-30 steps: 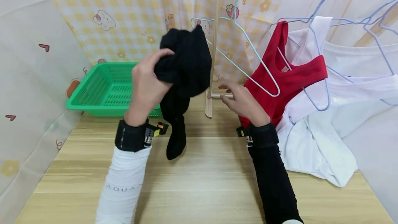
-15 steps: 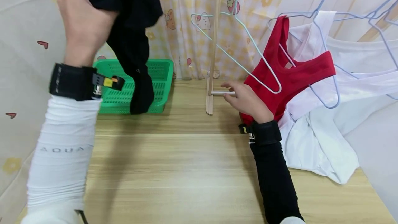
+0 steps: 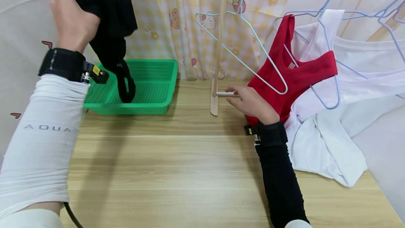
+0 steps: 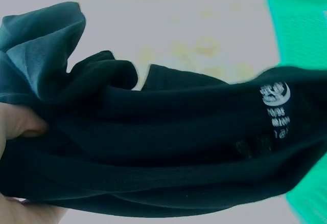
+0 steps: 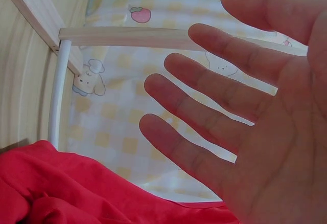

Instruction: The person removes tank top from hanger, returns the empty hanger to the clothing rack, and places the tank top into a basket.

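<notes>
My left hand (image 3: pixel 74 20) grips a black garment (image 3: pixel 110 13) held up at the upper left. The lower end of the garment hangs as a loop over the green basket (image 3: pixel 172 83). A white printed label (image 4: pixel 276 96) shows on the cloth in the left wrist view. My right hand (image 3: pixel 253 105) holds nothing; its fingers are spread and straight in the right wrist view. Beside it hangs a red tank top (image 3: pixel 303 71) on a blue hanger (image 3: pixel 336 97).
A bare mint hanger (image 3: pixel 269 57) hangs beside the wooden rack post (image 3: pixel 218 52). White garments (image 3: pixel 326 143) hang at the right, and their lower parts lie on the wooden table (image 3: pixel 190 171). A patterned curtain (image 3: pixel 177 41) covers the back.
My left hand has moved left and upward with the black garment, whose lower end now overlaps the basket. The right hand has stayed nearly still.
</notes>
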`<state>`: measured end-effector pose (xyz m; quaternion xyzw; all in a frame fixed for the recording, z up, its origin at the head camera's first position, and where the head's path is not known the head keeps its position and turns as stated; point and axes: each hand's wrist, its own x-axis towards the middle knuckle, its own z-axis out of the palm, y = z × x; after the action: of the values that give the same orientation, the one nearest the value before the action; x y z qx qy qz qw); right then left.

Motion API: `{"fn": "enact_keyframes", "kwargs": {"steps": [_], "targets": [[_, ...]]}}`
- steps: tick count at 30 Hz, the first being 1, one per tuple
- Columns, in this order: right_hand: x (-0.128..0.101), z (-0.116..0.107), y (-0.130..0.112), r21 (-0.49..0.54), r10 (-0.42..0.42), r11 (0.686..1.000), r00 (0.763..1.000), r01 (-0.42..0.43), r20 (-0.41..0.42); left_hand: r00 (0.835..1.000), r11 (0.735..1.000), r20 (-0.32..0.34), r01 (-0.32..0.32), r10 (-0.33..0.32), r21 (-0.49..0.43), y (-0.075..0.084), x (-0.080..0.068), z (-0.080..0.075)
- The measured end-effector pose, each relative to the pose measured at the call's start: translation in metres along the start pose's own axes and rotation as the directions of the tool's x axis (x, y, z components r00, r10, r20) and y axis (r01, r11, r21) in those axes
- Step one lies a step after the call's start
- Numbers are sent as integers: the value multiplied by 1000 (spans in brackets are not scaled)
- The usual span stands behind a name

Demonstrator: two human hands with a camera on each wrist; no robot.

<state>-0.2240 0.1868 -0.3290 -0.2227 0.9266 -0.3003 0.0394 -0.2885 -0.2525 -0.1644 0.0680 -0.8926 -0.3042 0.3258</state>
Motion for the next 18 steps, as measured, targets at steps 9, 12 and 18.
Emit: {"fn": "enact_keyframes", "kwargs": {"steps": [9, 12, 18], "targets": [[-2, 1, 1, 5, -11, 1000, 1000, 11, 2, 967, 994, 256, -46, 20, 97, -81, -7, 42], [-2, 2, 1, 5, -15, 1000, 1000, 15, 3, 947, 991, 321, -19, -24, 132, -107, -14, 52], [-2, 3, 1, -1, -9, 1000, 1000, 9, 8, 849, 965, 524, -72, -73, 251, -151, -23, 58]]}}
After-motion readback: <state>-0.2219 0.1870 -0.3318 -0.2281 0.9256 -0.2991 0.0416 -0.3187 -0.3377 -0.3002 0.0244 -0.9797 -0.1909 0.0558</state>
